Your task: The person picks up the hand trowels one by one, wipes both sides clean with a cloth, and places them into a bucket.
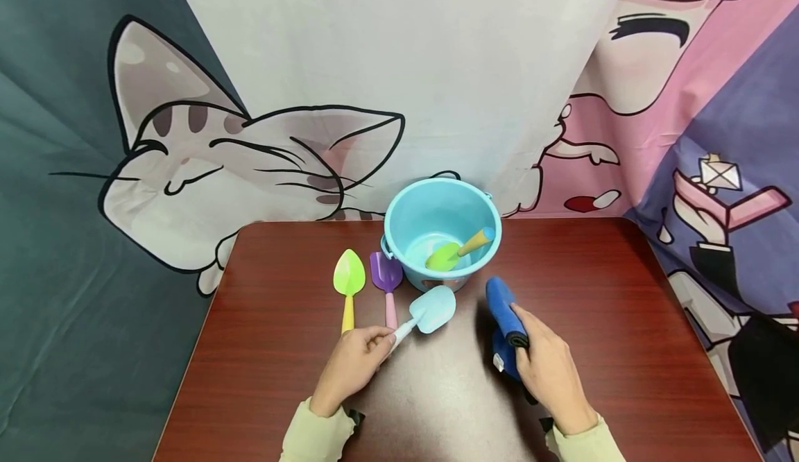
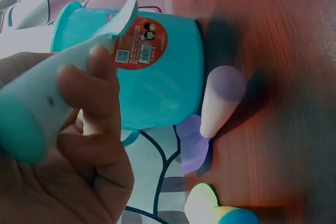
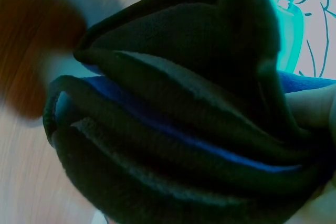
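Observation:
My left hand point(image 1: 354, 366) grips the white handle of a light blue toy shovel point(image 1: 435, 308). Its blade points away, in front of the bucket, and in the left wrist view the fingers wrap the handle, which has a teal end point(image 2: 23, 127). On the right, my right hand point(image 1: 552, 365) holds a bunched blue cloth point(image 1: 504, 309) with dark edging above the table. Up close in the right wrist view, the folds of the cloth point(image 3: 173, 114) look very dark and fill most of the picture.
A light blue bucket point(image 1: 408, 229) stands at the table's back edge, with a green shovel point(image 1: 444, 257) leaning inside. Left of the held shovel lie a purple shovel point(image 1: 387, 273) and another green shovel point(image 1: 349, 273). Behind the brown table point(image 1: 281, 275) hangs a printed cloth backdrop point(image 1: 424, 46).

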A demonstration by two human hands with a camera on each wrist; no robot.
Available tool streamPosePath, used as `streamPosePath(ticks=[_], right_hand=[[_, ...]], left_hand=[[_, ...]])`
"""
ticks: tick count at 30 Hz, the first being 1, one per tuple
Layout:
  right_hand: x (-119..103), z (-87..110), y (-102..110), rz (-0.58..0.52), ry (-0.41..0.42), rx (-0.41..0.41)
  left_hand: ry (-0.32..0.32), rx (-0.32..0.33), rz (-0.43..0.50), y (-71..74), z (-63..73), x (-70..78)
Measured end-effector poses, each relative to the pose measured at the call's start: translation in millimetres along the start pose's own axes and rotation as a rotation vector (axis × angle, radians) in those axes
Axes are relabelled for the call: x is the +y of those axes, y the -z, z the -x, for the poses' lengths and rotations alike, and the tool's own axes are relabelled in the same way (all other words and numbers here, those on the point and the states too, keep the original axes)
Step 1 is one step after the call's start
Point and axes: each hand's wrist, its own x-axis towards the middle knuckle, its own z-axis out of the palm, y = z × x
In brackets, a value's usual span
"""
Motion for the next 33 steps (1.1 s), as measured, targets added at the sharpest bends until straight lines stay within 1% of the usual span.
streamPosePath(ticks=[4,11,20,26,33], right_hand=[[-1.2,0.6,-0.7,0.002,0.002,-0.003],[-4.2,0.2,-3.4,-0.006,0.004,-0.012],[-7.1,-0.5,-4.4,-0.012,0.023,0.005],[-6.3,0.0,-6.5,-0.019,0.038,0.026],[-13.0,0.3,-5.3,-0.036,0.115,0.062]], left_hand=[[-0.036,0.025,-0.079,-2.1,0.3,0.8],[-0.046,0.024,-0.172,-5.2,2.2,2.8],[-0.105,0.071,-0.213,-10.2,2.5,0.4],[-0.110,0.107,-0.263,-10.9,1.4,-0.8],[-0.126,0.129,-0.278,-14.6,1.3,-1.4]])
